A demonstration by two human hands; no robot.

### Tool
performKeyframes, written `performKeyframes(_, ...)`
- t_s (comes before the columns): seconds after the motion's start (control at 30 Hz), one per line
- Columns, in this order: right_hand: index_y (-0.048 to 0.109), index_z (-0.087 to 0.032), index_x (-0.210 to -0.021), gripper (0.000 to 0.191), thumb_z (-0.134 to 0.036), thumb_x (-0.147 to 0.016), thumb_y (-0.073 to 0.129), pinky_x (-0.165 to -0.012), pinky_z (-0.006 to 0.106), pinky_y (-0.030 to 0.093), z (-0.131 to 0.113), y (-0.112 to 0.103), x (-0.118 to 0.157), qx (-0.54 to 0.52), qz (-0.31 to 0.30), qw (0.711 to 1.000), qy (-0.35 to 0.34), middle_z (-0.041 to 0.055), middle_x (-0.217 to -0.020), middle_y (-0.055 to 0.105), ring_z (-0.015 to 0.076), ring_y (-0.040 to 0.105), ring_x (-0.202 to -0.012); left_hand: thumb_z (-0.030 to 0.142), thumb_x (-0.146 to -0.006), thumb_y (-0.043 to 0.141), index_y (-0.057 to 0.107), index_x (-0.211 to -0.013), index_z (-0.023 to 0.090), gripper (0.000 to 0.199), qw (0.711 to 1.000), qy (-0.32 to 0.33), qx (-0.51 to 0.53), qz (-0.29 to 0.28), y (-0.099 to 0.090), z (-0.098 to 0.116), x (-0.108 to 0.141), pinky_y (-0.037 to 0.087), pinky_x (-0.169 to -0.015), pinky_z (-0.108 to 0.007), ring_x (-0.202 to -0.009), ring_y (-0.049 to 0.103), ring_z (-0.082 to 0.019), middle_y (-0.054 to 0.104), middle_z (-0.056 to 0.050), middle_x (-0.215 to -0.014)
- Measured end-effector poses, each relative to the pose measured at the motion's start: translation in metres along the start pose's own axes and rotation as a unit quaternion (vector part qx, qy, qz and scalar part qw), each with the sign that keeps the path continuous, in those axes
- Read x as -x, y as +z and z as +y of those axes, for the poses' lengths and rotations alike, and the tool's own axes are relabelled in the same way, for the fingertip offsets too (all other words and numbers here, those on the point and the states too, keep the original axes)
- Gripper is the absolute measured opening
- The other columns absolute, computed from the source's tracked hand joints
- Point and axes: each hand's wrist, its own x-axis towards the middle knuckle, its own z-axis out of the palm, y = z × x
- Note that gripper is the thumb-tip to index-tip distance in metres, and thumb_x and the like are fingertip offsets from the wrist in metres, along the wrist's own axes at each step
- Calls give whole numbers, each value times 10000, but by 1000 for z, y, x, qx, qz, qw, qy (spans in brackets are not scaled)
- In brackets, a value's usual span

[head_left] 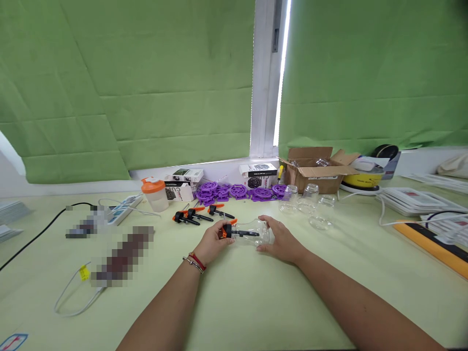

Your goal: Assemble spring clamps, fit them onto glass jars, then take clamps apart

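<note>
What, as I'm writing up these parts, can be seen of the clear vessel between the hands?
The clear vessel looks like glass or hard plastic, colourless and see-through, with rounded, bulging sides. It lies roughly sideways above the pale green table; contact with the table is unclear. At its left end is a black-and-orange top, held by the left hand; a black shaft extends from it inside the vessel. The right hand grips the right end.

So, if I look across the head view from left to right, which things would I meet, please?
Power strip → shaker cup → left hand → the lid it holds → clear bottle → right hand → yellow container → orange-black bar.
</note>
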Motion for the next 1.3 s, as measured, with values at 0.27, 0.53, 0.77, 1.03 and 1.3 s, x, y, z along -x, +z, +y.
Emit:
performKeyframes(0.27,372,-250,-1274,702,-502,-678,645,-921,442,399,4,1,0,-23,-10,1000,-4,89,-1196,501,256,499,-1061,238,-612,713,544,-1051,200,472,1000,-1,-13,4,-1,0,1,420,-746,-260,-782,529,-126,567,-3,-901)
performKeyframes(0.53,310,-240,-1331,696,-499,-744,581,-984,465,354,10,3,-1,-41,-29,999,-8,105,-1286,452,275,420,-1187,219,-626,698,543,-1042,200,444,1000,-1,-13,-12,-1,0,1,416,-749,-261,-777,533,-125,569,-1,-899)
performKeyframes(0.77,199,-244,-1378,721,-485,-787,534,-1005,485,323,5,1,0,-69,-36,997,3,119,-1344,417,280,384,-1236,224,-628,699,540,-1036,206,438,1000,-6,-19,-13,-1,-1,2,413,-741,-258,-771,527,-127,563,7,-872)
performKeyframes(1.03,209,-280,-1309,778,-391,-692,670,-1026,479,300,5,-2,1,-155,-57,986,15,121,-1377,373,269,360,-1267,233,-639,694,531,-1054,200,447,1000,0,-25,-10,-1,-4,1,413,-752,-264,-784,516,-125,550,0,-898)
performKeyframes(1.3,292,-284,-1281,675,-383,-716,648,-987,463,362,7,-2,0,-186,-65,980,10,96,-1343,372,262,430,-1202,240,-634,701,541,-1054,198,451,999,6,-31,-8,-2,-7,-1,413,-744,-262,-773,511,-124,543,3,-878)
